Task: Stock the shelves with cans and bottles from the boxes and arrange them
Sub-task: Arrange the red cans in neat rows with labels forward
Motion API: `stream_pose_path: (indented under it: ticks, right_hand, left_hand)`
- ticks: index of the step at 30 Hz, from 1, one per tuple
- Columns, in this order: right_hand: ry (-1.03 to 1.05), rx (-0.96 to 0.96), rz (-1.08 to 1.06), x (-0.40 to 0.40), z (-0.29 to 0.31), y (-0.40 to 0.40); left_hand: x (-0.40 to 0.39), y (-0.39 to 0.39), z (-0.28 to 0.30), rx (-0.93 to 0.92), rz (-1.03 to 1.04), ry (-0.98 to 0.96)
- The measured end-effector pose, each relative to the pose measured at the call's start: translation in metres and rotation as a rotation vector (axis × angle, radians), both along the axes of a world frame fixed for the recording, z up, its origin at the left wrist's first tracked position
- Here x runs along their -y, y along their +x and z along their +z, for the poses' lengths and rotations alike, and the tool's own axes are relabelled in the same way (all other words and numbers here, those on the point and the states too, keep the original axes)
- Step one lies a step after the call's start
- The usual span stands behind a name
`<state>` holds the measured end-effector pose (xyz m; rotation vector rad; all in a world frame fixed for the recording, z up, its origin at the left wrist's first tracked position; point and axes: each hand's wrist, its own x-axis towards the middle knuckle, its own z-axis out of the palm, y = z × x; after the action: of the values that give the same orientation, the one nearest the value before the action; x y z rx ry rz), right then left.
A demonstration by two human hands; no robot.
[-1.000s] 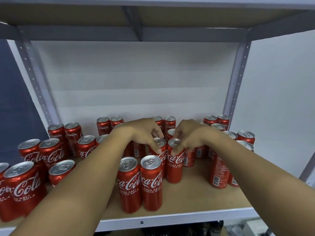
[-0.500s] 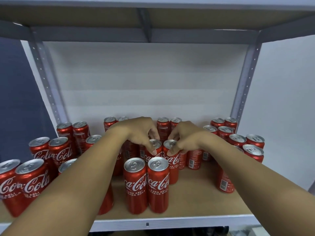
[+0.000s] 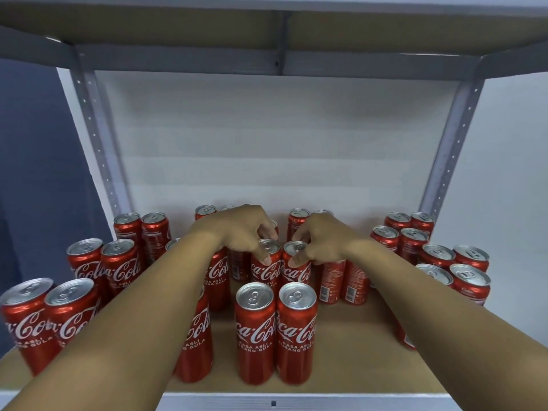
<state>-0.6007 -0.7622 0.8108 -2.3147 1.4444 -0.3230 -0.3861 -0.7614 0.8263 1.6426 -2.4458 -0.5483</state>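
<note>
Gripping the rims of two upright red cans, mid-shelf: left hand pinching left can, right hand pinching right can. Standing touching, just behind the front pair. More cans flanking both sides.

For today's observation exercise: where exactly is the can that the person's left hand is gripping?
In the head view, the can in the left hand stands upright mid-shelf, second row, directly behind the front pair, beside the right hand's can.

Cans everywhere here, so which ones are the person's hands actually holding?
The two middle cans in the second row: left hand grips one can, right hand its neighbour, fingers pinching their tops.
</note>
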Motion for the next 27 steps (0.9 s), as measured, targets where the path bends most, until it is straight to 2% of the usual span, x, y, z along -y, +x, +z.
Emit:
stream_pose_path:
  ticks: [16,27]
  right_hand:
    - [0.017,0.094,-0.008,0.0029,-0.0002,0.0054]
    - [0.027,0.086,-0.033,-0.0015,-0.0009,0.0057]
  left_hand:
    - [0.0043,0.0033,0.0055,0.045,-0.005,-0.028]
    - [0.0012,0.0023,0.0033,0.056,0.015,-0.012]
